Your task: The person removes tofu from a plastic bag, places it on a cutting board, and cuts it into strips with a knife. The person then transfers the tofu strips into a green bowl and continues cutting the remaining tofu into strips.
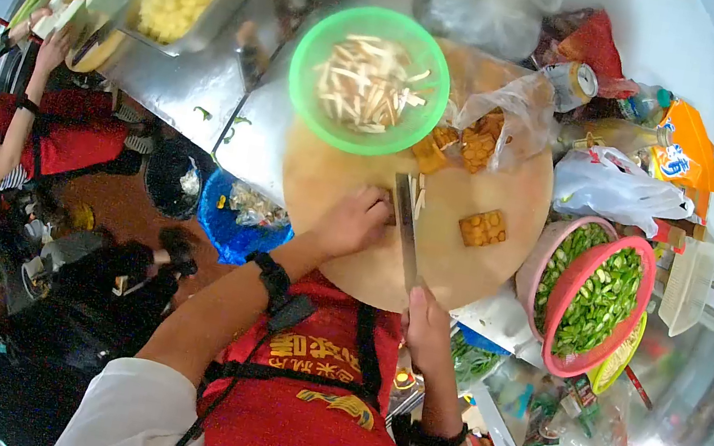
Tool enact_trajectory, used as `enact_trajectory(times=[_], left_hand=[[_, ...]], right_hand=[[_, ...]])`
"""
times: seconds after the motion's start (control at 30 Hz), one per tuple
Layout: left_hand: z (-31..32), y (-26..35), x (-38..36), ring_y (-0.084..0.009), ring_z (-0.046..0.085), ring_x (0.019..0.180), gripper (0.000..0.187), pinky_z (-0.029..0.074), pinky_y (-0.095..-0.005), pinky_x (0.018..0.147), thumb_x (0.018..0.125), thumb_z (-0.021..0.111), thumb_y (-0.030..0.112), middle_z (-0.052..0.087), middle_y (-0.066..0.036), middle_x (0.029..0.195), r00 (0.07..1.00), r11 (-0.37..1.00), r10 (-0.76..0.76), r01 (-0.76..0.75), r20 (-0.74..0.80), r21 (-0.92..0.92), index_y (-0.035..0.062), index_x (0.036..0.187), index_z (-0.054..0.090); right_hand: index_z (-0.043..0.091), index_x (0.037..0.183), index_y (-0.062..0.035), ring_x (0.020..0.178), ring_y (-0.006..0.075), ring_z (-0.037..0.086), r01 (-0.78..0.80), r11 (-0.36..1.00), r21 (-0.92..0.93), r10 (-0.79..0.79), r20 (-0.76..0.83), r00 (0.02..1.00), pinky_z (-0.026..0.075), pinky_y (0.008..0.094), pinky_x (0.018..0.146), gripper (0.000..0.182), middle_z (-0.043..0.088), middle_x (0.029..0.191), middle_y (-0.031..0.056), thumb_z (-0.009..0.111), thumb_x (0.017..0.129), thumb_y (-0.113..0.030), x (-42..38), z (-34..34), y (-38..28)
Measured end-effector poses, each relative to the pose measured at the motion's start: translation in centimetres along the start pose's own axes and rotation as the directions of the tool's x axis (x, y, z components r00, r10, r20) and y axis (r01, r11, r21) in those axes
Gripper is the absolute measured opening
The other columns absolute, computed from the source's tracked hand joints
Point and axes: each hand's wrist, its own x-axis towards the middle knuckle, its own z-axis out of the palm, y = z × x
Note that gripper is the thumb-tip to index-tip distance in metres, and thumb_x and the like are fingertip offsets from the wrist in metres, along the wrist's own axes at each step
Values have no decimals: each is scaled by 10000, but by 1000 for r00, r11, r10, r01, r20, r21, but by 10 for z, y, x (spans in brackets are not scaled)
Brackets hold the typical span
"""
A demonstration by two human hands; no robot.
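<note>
Because the knife [408, 227] needs a firm hold, as I judge it, the right hand [427, 325] has its fingers clamped round the handle, with the blade standing on edge on the round chopping board [326, 180]. Just beside the blade, the left hand [359, 222] rests with its fingers bent and close together, a posture that would hold the tips back from the edge; from where I stand, I cannot tell whether they pin anything down. On the blade's other side lie a few pale strips [420, 198], much like those heaped in the green basin [301, 86], which sits at the board's far edge, presumably for easy reach. A browned slab [482, 229] lies alone on the right part of the board, apart from the knife, while more browned pieces [481, 140] show at the mouth of a clear plastic bag [527, 110], perhaps left there to be handy. Sliced green peppers [600, 297] fill a red basin [549, 348] beside the board, its rim containing the loose pieces. As for writing, the red apron [274, 436] bears yellow Chinese characters [317, 349], too skewed for me to read surely; an orange wrapper [697, 138] has a blue-and-white logo I can't make out, and the print on the metal can [572, 86] is too small to read
</note>
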Motion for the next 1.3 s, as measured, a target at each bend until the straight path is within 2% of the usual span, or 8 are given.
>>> enact_trajectory(times=[0.13,0.57,0.63,0.83,0.93,1.07,1.17,1.3], left_hand=[[-6,3,1,-332,505,905,303,456,-409,776,692,663,88,511,-144,990,1000,1000,-3,3,-1,-8,36,961,534],[-9,5,-3,-363,496,973,266,451,-421,852,712,617,47,509,-170,1047,1000,1000,-13,14,27,-16,12,961,530],[-14,7,0,-364,498,972,266,449,-425,852,708,612,39,510,-171,1044,998,1000,-13,14,56,-18,9,959,528],[-8,1,-6,-365,506,961,265,445,-424,856,719,607,52,518,-175,1026,1000,996,-6,6,3,-90,-2,969,538],[-10,2,-7,-364,510,955,263,448,-425,851,725,615,59,520,-173,1014,1000,998,4,-4,11,-65,-4,970,543],[-11,3,-9,-381,470,1047,337,415,-445,923,723,596,87,504,-188,1123,994,997,-57,61,97,-42,-3,1039,520],[-12,3,-10,-383,474,1038,337,418,-445,919,726,603,86,505,-187,1115,993,997,-39,46,112,-60,-5,1040,522],[-8,3,-17,-391,493,1007,273,433,-457,888,764,602,58,513,-190,1084,996,988,-81,78,-22,-130,-5,1019,530]], right_hand=[[453,1348,-76,885,406,646,275,929,-248,-317,-148,937,491,444,762,481,645,922,279,356,981,-370,-12,17,18],[471,1333,-68,941,442,614,177,976,-123,-189,-93,978,472,472,840,467,606,1011,314,357,982,-354,-10,18,4],[530,1237,-10,528,159,512,260,965,-45,-263,-129,956,439,320,542,456,528,603,56,362,990,-353,17,24,6],[549,1210,-6,539,142,514,105,990,93,-99,-65,993,442,320,542,447,549,619,43,369,992,-353,-12,3,-7],[468,1348,-96,863,385,645,134,989,-59,-136,-43,990,482,450,758,470,649,905,253,353,984,-370,-24,6,7],[478,1338,-92,804,366,645,346,917,-201,-378,-158,912,474,449,702,465,658,857,218,358,983,-366,9,27,13],[476,1338,-92,827,373,644,63,992,-107,-64,-8,998,476,446,713,459,656,894,221,357,983,-358,18,19,-9],[539,1255,-36,516,142,492,94,990,104,-88,-57,994,421,314,526,446,503,570,40,360,992,-347,-5,5,-10]])
